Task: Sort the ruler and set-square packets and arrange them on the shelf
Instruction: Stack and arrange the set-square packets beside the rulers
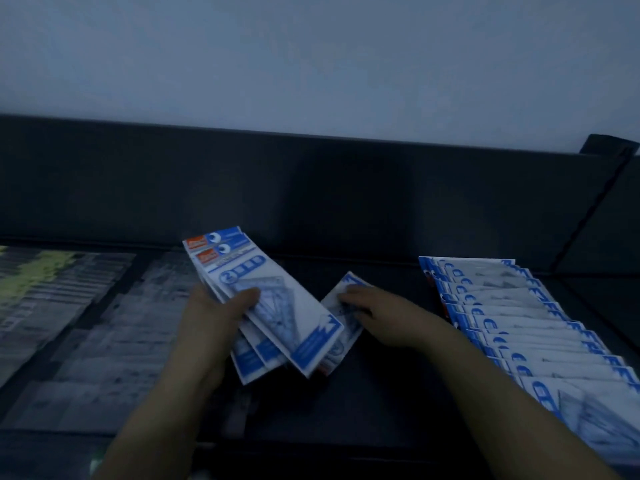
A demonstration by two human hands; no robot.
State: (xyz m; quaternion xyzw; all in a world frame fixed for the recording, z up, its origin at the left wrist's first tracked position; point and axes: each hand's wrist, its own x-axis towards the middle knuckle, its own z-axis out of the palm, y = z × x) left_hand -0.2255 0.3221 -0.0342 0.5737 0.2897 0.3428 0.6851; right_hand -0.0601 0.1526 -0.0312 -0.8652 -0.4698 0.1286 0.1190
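Blue-and-white flat rectangular packets (287,306) fan out in the left grip (211,320).

Two hands (214,317) (381,315), one packet fan (277,299), one loose packet (337,308), one row (519,327)

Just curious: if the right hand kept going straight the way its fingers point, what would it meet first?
Probably the fan of packets held in the left hand. The right hand, holding a single packet, points left at it, though depth is unclear here.
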